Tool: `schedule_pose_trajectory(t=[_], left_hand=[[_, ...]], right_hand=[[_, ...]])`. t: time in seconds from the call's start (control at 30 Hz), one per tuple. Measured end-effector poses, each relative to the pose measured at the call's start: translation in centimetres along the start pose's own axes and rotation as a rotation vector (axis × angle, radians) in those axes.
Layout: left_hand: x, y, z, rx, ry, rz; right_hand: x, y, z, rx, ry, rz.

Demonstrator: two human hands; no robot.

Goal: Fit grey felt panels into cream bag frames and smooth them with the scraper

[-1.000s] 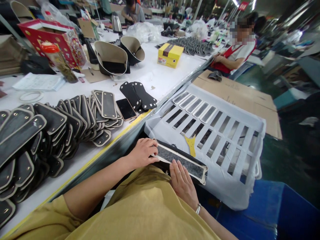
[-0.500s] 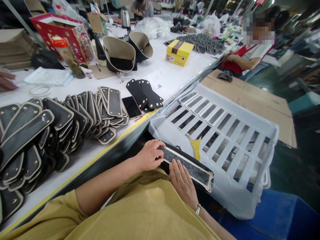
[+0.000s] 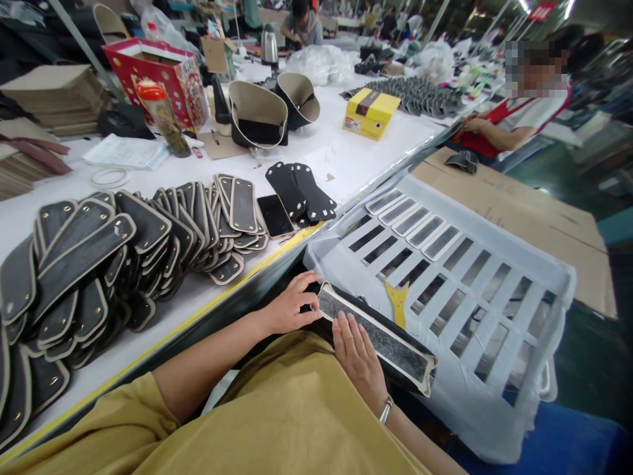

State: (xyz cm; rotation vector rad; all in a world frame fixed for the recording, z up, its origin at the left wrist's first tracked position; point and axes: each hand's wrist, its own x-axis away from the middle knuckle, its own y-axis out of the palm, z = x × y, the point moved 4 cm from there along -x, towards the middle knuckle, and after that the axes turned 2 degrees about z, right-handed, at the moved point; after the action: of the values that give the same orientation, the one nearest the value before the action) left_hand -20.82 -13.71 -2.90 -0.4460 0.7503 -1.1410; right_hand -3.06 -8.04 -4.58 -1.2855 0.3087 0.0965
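Note:
A long strip (image 3: 395,342) with a dark grey, fuzzy-looking face and cream edging lies slantwise in front of me on a black surface. My right hand (image 3: 360,359) rests flat over the strip's near edge, fingers stretched out together. At the strip's left end is my left hand (image 3: 294,305), its index finger and thumb spread on either side of the corner; whether the tips touch it I cannot tell. Just beyond the strip, a yellow notched piece (image 3: 397,302) lies on the slatted grey crate (image 3: 420,264).
Several cream-edged panels (image 3: 425,227) lie on the crate. On the table at left are a large pile of dark panels (image 3: 148,224), a phone (image 3: 275,216) and black pieces (image 3: 311,191). Behind stands a yellow box (image 3: 370,113). A person in red (image 3: 494,132) sits at right.
The view has shifted, so the table and crate appear further right. My left index finger has straightened and moved off the strip's end. My right hand stays flat on the strip.

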Motion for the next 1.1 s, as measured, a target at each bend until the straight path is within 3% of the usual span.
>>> schedule_pose_trajectory(t=[0.53, 0.8, 0.93, 1.1], left_hand=[[-0.6, 0.8, 0.4, -0.050, -0.084, 0.051], [2.5, -0.1, -0.5, -0.012, -0.147, 0.175], [2.3, -0.8, -0.2, -0.163, 0.049, 0.092], [0.8, -0.3, 1.5, -0.351, 0.238, -0.015]], right_hand=[[-2.5, 0.6, -0.6, -0.064, -0.018, 0.016], [-4.1, 0.6, -1.2, -0.104, -0.016, 0.045], [-2.9, 0.2, -0.4, -0.113, -0.024, 0.048], [2.6, -0.8, 2.4, -0.094, 0.083, -0.007]])
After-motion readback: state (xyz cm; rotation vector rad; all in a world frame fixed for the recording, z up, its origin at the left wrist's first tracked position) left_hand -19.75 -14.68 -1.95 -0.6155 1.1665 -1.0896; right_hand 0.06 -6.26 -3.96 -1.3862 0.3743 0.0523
